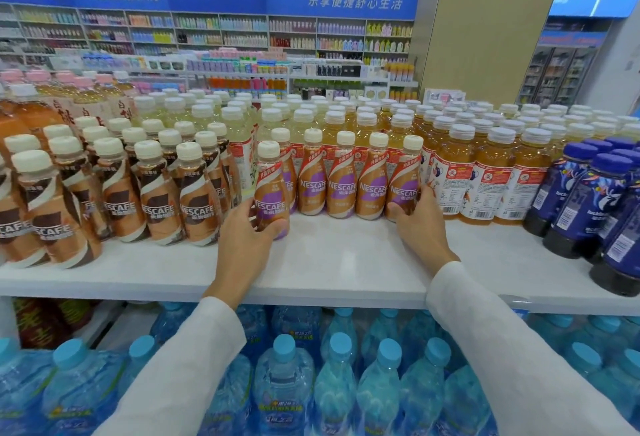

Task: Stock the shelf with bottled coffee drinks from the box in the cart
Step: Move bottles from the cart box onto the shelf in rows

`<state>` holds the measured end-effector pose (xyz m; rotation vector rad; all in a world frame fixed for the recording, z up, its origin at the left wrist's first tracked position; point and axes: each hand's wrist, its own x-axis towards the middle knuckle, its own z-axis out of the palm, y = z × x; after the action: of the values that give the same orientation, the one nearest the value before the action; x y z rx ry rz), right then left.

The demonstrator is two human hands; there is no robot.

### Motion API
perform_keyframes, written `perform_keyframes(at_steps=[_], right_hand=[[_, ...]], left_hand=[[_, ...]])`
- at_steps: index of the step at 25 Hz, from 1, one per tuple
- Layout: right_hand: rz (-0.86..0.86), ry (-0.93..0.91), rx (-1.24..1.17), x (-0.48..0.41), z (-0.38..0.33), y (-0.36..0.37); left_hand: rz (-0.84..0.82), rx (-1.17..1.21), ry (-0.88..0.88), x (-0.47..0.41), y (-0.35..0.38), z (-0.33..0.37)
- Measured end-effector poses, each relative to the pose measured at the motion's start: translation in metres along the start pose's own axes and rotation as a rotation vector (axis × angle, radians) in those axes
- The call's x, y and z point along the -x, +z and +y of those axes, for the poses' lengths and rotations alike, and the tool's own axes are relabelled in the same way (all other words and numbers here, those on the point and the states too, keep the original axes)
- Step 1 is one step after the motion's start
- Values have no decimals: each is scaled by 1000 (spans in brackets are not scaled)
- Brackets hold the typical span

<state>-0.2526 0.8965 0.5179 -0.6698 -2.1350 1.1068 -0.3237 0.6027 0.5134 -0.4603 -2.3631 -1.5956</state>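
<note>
At the left end of the shelf [346, 262], brown-label coffee bottles [194, 207] stood in packed files running back from the front edge. Just right of them, the left hand [242, 238] gripped a purple-label coffee bottle [272, 189] low on its body, thumb and fingers wrapped round it. That bottle stood upright on the shelf, a little nearer the front edge than the purple row [343, 189] beside it. The row ran crosswise, every bottle upright with its label facing out. At the row's right end, the right hand [415, 221] clasped the end bottle [403, 182] near its base, close against the orange tea bottles [485, 179]. Dark blue bottles [581, 200] filled the shelf's right end.

Both held bottles lay straight ahead of the hands, long axes vertical. The left one looked the likelier to need sliding back into line. Bare shelf lay between the row and the front edge. Neither cart nor box was in view.
</note>
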Motion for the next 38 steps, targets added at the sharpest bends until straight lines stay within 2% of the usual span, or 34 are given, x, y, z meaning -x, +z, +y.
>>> perform_keyframes(at_steps=[30,34,38], right_hand=[[-15,-24,-19,4,0,0],[-51,-18,-82,18,-7,-10],[-81,-15,-44,56,-3,-32]], left_hand=[[-2,14,-50,-19,11,-3],[-14,0,-85,-12,5,0],[-18,-18,-86,14,-6,3]])
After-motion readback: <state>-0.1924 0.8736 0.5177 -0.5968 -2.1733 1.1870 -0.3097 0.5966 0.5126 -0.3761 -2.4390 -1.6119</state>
